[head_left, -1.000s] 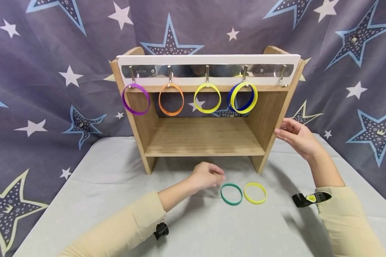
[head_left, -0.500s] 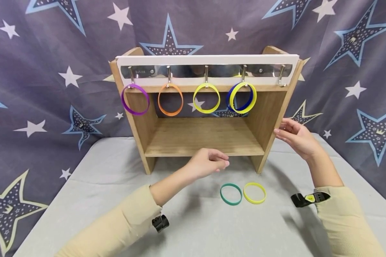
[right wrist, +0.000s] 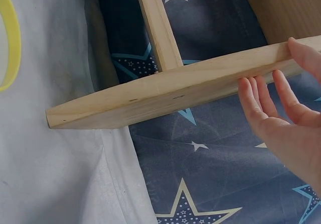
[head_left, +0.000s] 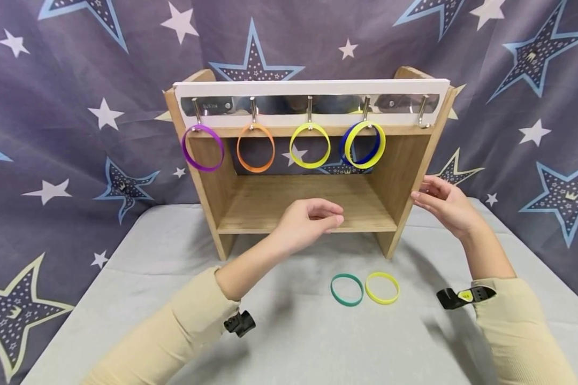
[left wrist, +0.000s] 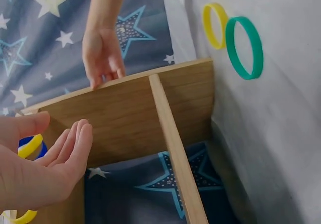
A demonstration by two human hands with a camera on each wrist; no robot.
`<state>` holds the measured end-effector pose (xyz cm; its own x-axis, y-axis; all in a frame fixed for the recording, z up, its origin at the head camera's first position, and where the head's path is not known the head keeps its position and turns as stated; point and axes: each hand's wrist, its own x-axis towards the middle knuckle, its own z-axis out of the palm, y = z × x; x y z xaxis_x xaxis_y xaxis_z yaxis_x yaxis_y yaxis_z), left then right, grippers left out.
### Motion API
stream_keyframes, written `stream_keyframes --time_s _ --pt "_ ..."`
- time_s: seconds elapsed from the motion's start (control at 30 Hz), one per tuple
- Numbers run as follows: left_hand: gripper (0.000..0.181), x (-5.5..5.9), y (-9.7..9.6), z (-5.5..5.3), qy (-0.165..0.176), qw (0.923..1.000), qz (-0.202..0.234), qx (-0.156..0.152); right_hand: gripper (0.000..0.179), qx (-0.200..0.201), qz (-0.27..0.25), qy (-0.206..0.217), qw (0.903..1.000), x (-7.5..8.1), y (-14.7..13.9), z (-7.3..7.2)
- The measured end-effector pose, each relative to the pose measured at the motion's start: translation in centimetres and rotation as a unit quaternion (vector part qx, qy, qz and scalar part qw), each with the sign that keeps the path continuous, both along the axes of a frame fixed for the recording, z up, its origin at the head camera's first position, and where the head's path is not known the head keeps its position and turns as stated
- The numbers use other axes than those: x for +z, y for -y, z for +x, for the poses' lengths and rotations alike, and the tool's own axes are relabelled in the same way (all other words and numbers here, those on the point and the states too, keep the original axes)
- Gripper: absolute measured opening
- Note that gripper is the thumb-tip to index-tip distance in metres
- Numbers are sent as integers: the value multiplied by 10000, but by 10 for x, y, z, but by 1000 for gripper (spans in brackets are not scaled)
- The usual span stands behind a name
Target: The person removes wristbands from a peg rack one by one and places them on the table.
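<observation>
In the head view, my left hand (head_left: pixel 304 224) hovers in front of the wooden shelf (head_left: pixel 265 195), fingers loosely bent and holding nothing. My right hand (head_left: pixel 447 209) rests at the shelf's right side panel (right wrist: pixel 175 86); the right wrist view has its fingertips against the outer face and the thumb at the front edge. Silicone wristbands hang from the metal hooks: purple (head_left: pixel 187 151), orange (head_left: pixel 239 155), yellow (head_left: pixel 292 152), and a yellow one (head_left: pixel 382 152) over a blue one (head_left: pixel 343 152). On the table lie a green wristband (head_left: pixel 334 294) and a yellow wristband (head_left: pixel 397 294).
The hook rail (head_left: pixel 279 106) runs across a white strip on the shelf's top front. Its rightmost hook (head_left: pixel 421 115) carries no band. Grey cloth covers the table (head_left: pixel 139 299). Behind hangs a star-patterned curtain (head_left: pixel 139 53).
My left hand has risen from beside the green wristband on the table to in front of the shelf board. My right hand and the bands have stayed put.
</observation>
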<state>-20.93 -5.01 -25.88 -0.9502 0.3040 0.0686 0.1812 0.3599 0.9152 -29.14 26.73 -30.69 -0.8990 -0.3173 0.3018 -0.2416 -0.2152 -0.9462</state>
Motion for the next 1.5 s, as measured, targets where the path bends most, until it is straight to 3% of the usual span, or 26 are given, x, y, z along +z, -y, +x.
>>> stream_keyframes --time_s 0.33,0.63,0.93,1.2,1.5 --pt "24 12 -13 -1 -5 9989 474 -45 30 15 22 -60 10000 0 0 1" --pt "24 29 -20 -4 -785 9958 388 255 31 -45 105 -30 9999 1 1 1" --pt "28 37 -21 -8 -1230 9857 827 796 32 -20 94 -119 9999 1 0 0" --pt "31 41 -29 -12 -1285 9800 1214 916 31 -26 141 -93 9999 1 1 0" --pt "25 44 -37 -14 -1688 9677 1396 1250 30 -14 131 -97 9999 2 1 1"
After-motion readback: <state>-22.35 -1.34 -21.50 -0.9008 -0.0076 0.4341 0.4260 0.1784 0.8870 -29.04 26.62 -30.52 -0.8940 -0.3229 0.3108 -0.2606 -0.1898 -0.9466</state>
